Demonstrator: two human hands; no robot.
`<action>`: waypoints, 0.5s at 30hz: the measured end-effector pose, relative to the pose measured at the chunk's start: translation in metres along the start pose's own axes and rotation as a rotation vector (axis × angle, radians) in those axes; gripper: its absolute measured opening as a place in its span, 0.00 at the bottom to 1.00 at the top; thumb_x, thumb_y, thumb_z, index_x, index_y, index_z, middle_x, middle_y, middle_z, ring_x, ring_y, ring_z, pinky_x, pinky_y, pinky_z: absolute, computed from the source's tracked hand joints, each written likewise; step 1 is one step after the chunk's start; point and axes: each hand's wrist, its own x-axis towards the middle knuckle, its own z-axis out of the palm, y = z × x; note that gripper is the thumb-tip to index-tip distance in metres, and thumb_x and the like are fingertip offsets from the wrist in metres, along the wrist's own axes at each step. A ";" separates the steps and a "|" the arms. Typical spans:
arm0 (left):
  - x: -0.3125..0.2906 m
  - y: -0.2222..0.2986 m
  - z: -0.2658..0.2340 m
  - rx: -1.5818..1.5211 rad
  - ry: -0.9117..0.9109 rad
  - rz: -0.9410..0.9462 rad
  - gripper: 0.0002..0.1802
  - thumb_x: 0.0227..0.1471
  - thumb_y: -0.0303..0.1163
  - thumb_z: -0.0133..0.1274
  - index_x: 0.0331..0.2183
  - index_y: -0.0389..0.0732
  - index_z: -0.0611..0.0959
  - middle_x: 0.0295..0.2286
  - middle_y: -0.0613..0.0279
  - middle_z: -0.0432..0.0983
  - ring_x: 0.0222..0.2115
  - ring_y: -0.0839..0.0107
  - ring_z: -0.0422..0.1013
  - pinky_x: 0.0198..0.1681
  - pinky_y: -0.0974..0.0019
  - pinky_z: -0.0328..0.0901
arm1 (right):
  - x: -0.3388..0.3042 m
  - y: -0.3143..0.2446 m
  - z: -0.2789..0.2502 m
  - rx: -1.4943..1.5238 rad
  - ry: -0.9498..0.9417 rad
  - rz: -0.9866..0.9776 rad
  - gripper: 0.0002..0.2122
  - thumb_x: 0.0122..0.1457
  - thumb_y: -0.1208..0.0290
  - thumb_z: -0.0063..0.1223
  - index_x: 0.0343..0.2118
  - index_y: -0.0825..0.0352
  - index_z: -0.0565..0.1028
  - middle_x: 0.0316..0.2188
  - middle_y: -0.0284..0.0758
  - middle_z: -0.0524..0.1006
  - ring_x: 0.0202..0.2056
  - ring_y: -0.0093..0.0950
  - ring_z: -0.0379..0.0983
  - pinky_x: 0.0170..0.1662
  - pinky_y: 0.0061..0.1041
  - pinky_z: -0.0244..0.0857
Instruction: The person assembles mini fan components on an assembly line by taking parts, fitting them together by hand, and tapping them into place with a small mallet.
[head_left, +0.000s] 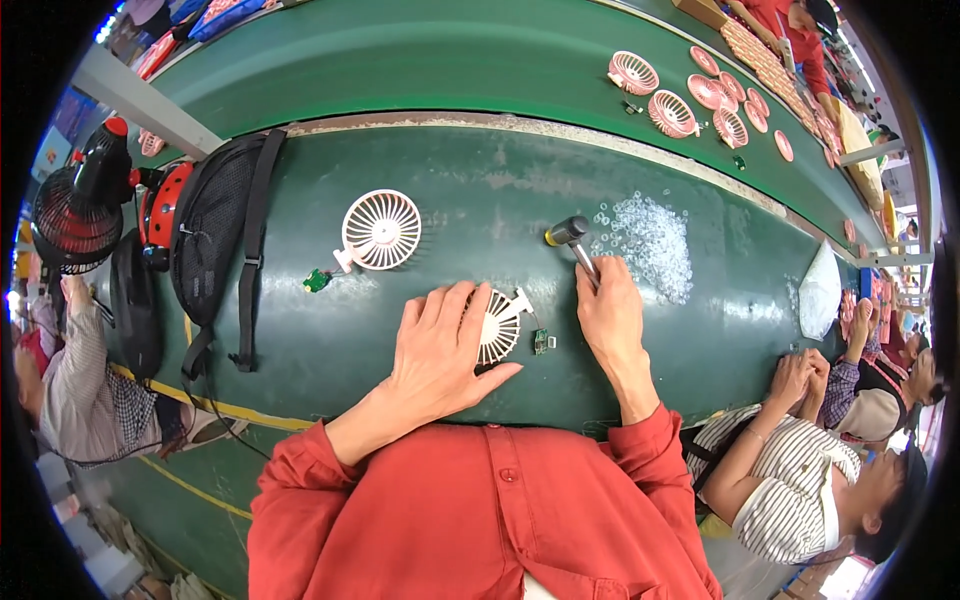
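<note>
My left hand point(432, 345) lies over the left part of a white fan housing point(499, 328), fingers stretched out and thumb apart. A small green circuit board point(541, 342) hangs by a wire from that housing, on its right. In my right hand point(612, 315) is the handle of a mallet point(570, 232); its dark head with a yellow end points away from me, above the table. A second white fan housing point(382, 230) rests farther left, beside another green circuit board point(316, 281). What lies under my left palm is hidden.
Small clear rings point(645, 245) are heaped right of the mallet, near a clear plastic bag point(820, 292). A black bag point(215, 235) and a black fan point(80, 215) stand left. Pink fan parts point(672, 113) lie on the green belt point(450, 65) beyond. Co-workers sit on both sides.
</note>
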 end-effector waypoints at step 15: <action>0.003 -0.003 0.009 -0.411 0.100 0.047 0.44 0.33 0.32 0.69 0.52 0.32 0.68 0.48 0.45 0.65 0.46 0.47 0.66 0.47 0.53 0.67 | -0.011 -0.006 -0.029 1.513 -0.544 0.616 0.07 0.61 0.77 0.53 0.38 0.76 0.75 0.28 0.34 0.76 0.09 0.08 0.51 0.09 0.13 0.46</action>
